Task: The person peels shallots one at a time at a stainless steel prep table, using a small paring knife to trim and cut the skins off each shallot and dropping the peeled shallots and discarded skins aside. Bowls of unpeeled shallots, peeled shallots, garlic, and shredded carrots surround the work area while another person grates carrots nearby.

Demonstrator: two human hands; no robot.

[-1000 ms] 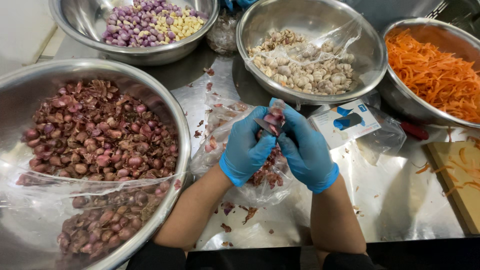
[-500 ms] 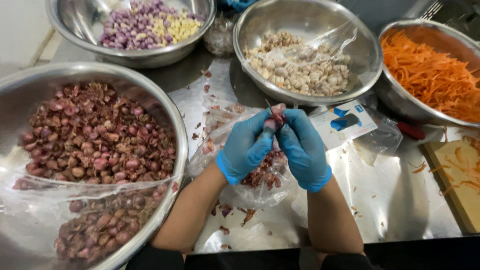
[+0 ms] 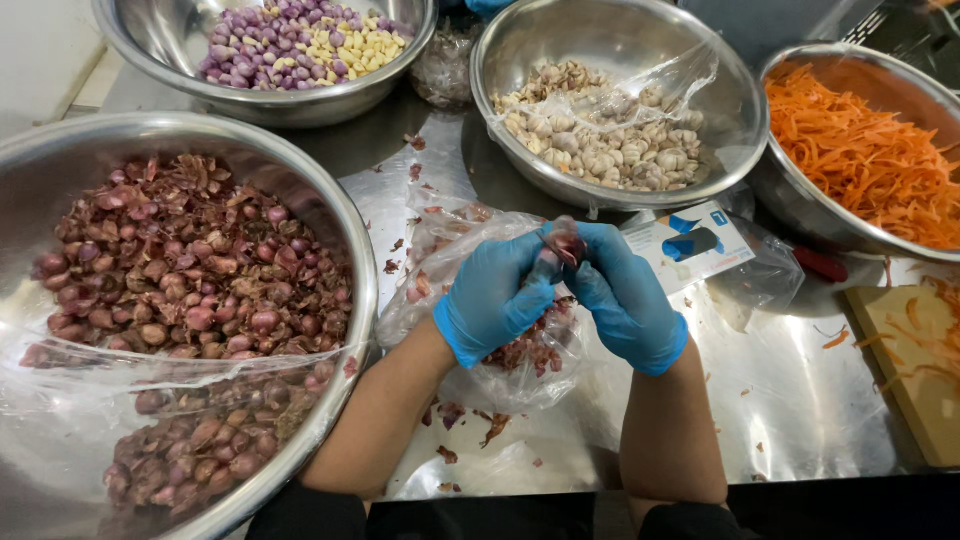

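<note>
Both my hands wear blue gloves and meet over a clear plastic bag point(image 3: 455, 245) strewn with reddish shallot skins. My left hand point(image 3: 492, 298) and my right hand point(image 3: 626, 296) pinch one small shallot point(image 3: 562, 247) between their fingertips. A loose flap of purple skin stands up from the shallot. To the left, a large steel bowl point(image 3: 352, 262) is full of unpeeled red shallots, partly under plastic film.
A steel bowl point(image 3: 270, 102) of peeled purple shallots and garlic cloves sits at back left. Another steel bowl point(image 3: 730, 90) with unpeeled garlic is at back centre. A bowl point(image 3: 790, 200) of shredded carrot stands right, a wooden board point(image 3: 915, 360) below it, a small blue-and-white box point(image 3: 690, 245) between.
My hands have stayed over the bag, shifting slightly while working the skin of the shallot. The bowls have not moved.
</note>
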